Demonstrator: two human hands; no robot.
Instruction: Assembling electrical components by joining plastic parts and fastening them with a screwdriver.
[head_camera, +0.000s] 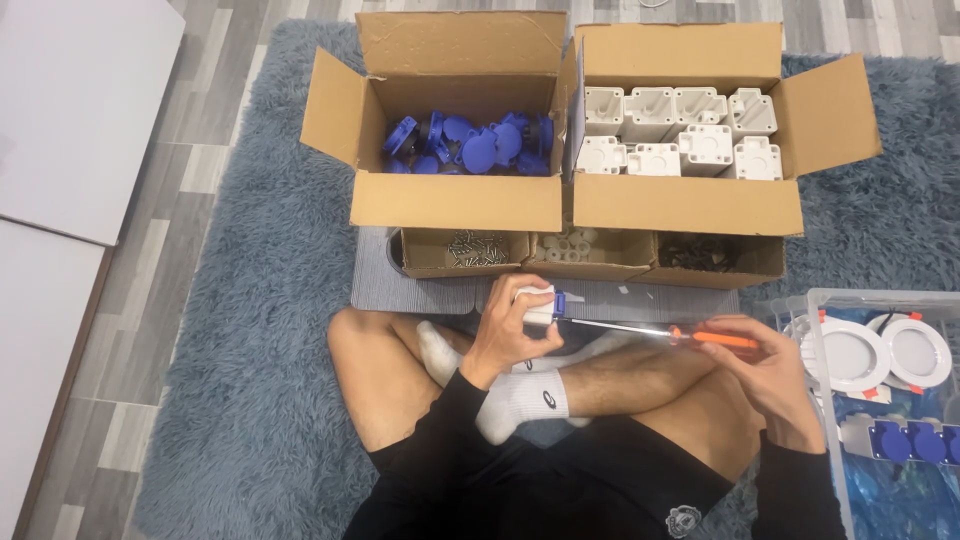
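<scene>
Lying across the grey plank floor (215, 190): a shaggy blue-grey rug (270, 330). Sitting on the rug, side by side and touching: an open cardboard box of blue parts (455, 200) and an open cardboard box of white parts (690, 205). Resting just in front of them: a grey ribbed mat (415, 290), bearing a low cardboard tray (590, 268). Standing at the right edge: a clear plastic bin (830, 400).
</scene>
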